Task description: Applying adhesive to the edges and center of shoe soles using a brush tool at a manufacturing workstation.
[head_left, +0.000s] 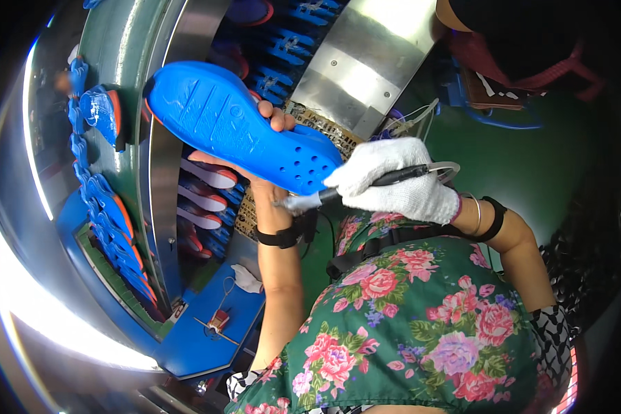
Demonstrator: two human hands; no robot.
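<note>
My bare left hand [269, 148] holds a bright blue clog-style shoe [234, 124] up, sole facing me, thumb on its upper edge. The shoe has several round holes near its toe end. My right hand [393, 179], in a white cotton glove, grips a black pen-shaped tool [386, 179] whose pale tip [300, 202] touches the shoe's lower edge near the toe. A thin clear tube or cable loops from the tool's rear.
A curved metal machine [152, 172] stands at left with rows of blue and orange shoes [121, 234] on it. More shoes [203, 200] sit behind the held one. A shiny metal plate [366, 62] is above. Another person [524, 41] stands upper right. A white rag [247, 279] lies on a blue ledge.
</note>
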